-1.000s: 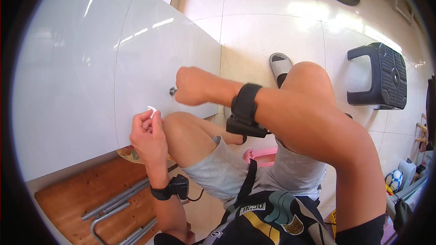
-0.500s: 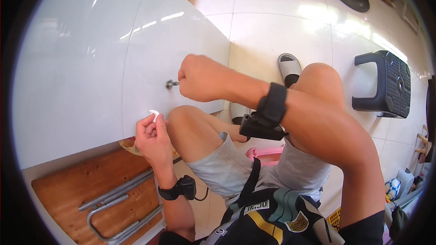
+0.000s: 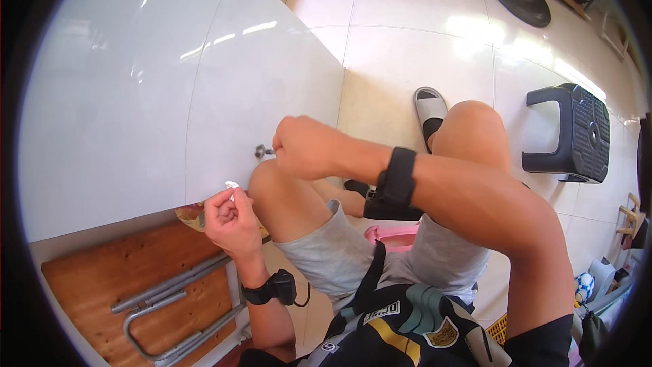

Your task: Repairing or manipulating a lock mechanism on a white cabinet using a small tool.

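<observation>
My right hand is closed in a fist above the glossy white panel, near its right edge. From the fist's left side sticks out a small shiny metal piece with a rounded end. What the rest of it looks like is hidden inside my fingers. Lower left, beside my knee, my left hand pinches a small crumpled white piece between thumb and fingertips, close to the panel's near edge. Its material cannot be made out.
Under the panel's near edge lies a wooden board with folded grey metal legs. A black plastic stool lies on its side at the right. A round black base stands far right. Something pink shows between my legs.
My right fist has come down toward me, over my knee, and the metal piece has moved along with it. My left hand keeps its pinch on the white piece, almost in place.
</observation>
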`<state>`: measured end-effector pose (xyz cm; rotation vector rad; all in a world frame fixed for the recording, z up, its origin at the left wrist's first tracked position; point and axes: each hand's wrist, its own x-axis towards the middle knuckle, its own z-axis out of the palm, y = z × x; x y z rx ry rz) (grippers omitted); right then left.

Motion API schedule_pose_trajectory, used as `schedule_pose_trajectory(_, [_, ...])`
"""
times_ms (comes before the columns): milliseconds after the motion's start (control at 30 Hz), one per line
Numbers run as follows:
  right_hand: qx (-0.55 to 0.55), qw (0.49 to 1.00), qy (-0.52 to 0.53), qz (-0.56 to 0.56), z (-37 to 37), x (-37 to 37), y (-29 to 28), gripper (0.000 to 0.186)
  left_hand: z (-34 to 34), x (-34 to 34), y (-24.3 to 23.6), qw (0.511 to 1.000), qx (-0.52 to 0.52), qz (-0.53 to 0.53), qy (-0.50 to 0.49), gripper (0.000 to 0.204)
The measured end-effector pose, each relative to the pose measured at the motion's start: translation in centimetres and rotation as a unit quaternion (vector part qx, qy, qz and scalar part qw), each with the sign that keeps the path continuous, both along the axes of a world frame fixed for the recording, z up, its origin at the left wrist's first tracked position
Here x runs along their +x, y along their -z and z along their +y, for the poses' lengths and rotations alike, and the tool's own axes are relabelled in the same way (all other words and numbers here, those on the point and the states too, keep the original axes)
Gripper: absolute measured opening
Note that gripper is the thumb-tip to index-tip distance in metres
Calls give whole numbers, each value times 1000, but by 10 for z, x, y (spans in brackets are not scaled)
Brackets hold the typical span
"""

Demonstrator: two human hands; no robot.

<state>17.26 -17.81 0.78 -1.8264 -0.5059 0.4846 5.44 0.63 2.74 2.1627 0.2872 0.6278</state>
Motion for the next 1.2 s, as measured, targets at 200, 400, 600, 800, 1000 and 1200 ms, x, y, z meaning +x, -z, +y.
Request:
schedule_pose_trajectory(200, [9,999,-40,-35,-8,5,-24,26,4,9,0,999,-29,21,-8,13])
schedule_pose_trajectory(400, [-23,998,-4,-53,7,-3,-5,22,5,13,1,999,-31,30,-13,14])
schedule_pose_trajectory(600, [-17,999,-41,-23,4,-7,-28,23,10,0,3,999,9,-11,-41,14])
schedule_pose_trajectory(800, [-70,994,-68,-40,-5,-20,-52,15,16,-2,7,999,-20,15,-34,13])
schedule_pose_trajectory(1000, [-91,991,-70,-73,-8,-16,-49,22,21,9,30,999,-37,7,-8,13])
schedule_pose_trajectory(1200, [-132,978,64,-148,-18,5,-48,16,1,16,39,984,115,123,-60,19])
